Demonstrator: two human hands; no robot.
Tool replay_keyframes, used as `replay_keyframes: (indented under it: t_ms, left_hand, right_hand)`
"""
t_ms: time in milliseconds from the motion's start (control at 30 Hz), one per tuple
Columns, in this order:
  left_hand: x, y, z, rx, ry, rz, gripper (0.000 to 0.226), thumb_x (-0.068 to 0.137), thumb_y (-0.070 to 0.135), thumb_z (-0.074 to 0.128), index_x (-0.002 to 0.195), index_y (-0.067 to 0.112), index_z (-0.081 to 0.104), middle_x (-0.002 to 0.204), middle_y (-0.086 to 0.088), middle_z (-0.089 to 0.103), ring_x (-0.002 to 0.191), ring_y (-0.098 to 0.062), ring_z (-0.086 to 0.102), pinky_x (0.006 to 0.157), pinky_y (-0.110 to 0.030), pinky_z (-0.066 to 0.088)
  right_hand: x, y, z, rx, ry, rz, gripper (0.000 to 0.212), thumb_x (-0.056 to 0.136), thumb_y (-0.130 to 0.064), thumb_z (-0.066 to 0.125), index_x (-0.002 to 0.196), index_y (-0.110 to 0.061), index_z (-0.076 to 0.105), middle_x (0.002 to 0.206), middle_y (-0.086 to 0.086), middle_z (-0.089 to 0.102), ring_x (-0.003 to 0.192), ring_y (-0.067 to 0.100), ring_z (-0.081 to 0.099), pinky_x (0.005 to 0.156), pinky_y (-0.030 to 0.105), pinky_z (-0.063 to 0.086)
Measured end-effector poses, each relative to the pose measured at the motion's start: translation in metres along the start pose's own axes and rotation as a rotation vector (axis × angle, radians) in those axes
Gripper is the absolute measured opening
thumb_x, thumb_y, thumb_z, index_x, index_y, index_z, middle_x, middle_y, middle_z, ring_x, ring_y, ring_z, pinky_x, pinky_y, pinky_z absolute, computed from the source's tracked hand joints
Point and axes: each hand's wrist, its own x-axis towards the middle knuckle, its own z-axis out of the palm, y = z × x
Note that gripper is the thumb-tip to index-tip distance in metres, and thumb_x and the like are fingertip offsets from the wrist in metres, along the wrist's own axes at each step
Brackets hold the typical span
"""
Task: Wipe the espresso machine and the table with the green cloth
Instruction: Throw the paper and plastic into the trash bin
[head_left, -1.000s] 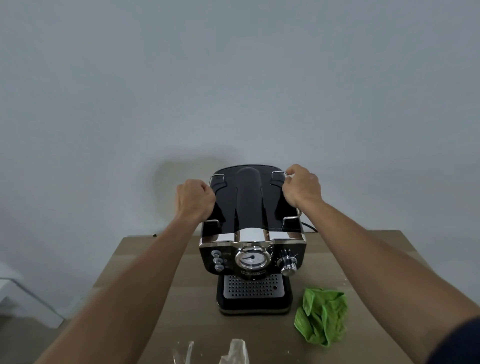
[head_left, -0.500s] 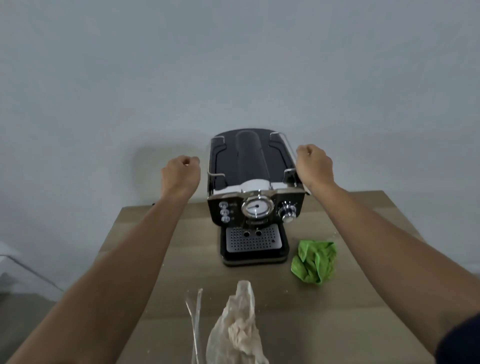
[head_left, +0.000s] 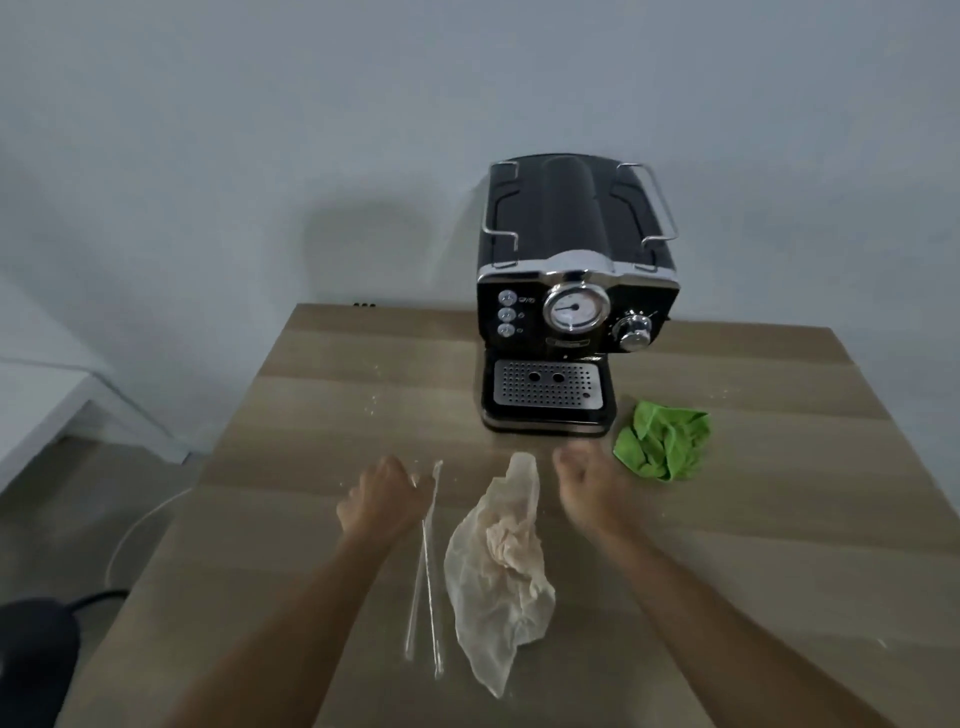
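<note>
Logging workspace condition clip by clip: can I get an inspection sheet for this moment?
Surface: wooden table, with pale crumbs scattered on it.
Job's things: espresso machine upright at the table's back; green cloth crumpled beside its base, untouched.
Clutter: crumpled translucent wrapper and two clear strips lying between the hands.
Grippers: left hand curled beside the strips, grip unclear; right hand blurred, relaxed, holding nothing.
Cables: white cable and dark cable on the floor, left.
Surroundings: plain wall; white furniture at left.
</note>
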Motion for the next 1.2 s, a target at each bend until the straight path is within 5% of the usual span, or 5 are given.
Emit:
replay_keyframes:
  t_ms: [200, 333, 633, 867, 1200]
  left_hand:
    - [-0.038, -0.016, 0.029, 0.181, -0.051, -0.092, 0.052, 0.078, 0.055, 0.053, 0.109, 0.015, 0.060, 0.112, -0.008, 0.064, 0.105, -0.031, 0.061, 0.072, -0.033, 0.040]
    - [-0.051, -0.009, 0.044, 0.189, -0.008, -0.138, 0.034, 0.085, 0.043, 0.053, 0.106, 0.016, 0.060, 0.109, -0.004, 0.063, 0.102, -0.026, 0.062, 0.071, -0.032, 0.040]
    - [-0.052, 0.005, 0.047, 0.132, 0.066, -0.127, 0.022, 0.090, 0.022, 0.050, 0.105, 0.013, 0.063, 0.108, -0.011, 0.063, 0.102, -0.033, 0.061, 0.073, -0.034, 0.042]
    - [-0.057, 0.054, 0.036, 0.029, 0.054, 0.136, 0.020, 0.086, 0.024, 0.053, 0.092, 0.012, 0.068, 0.089, -0.008, 0.064, 0.088, -0.033, 0.063, 0.068, -0.033, 0.046]
    - [-0.149, 0.145, 0.069, 0.075, -0.114, 0.600, 0.027, 0.087, 0.033, 0.056, 0.103, 0.015, 0.069, 0.114, -0.014, 0.062, 0.105, -0.037, 0.058, 0.082, -0.038, 0.047]
  right_hand:
    - [-0.039, 0.017, 0.036, -0.183, -0.330, -0.105, 0.073, 0.081, -0.061, 0.056, 0.142, -0.027, 0.035, 0.128, -0.003, 0.056, 0.112, 0.018, 0.056, 0.080, 0.027, 0.039]
    - [-0.041, 0.032, 0.048, -0.156, -0.288, -0.153, 0.044, 0.084, -0.054, 0.056, 0.118, -0.027, 0.051, 0.112, -0.004, 0.060, 0.087, 0.011, 0.054, 0.070, 0.024, 0.041]
    - [-0.032, 0.037, 0.024, -0.004, -0.228, -0.155, 0.028, 0.086, -0.034, 0.063, 0.111, -0.022, 0.058, 0.092, -0.009, 0.061, 0.084, 0.011, 0.058, 0.070, 0.023, 0.042]
    - [-0.052, 0.050, -0.035, 0.081, 0.036, 0.002, 0.028, 0.082, -0.028, 0.066, 0.108, -0.020, 0.061, 0.098, -0.002, 0.067, 0.093, 0.019, 0.062, 0.073, 0.024, 0.042]
    - [-0.170, 0.121, -0.129, 0.156, 0.497, 0.313, 0.034, 0.085, -0.029, 0.063, 0.116, -0.018, 0.058, 0.107, 0.004, 0.068, 0.102, 0.024, 0.060, 0.077, 0.023, 0.037]
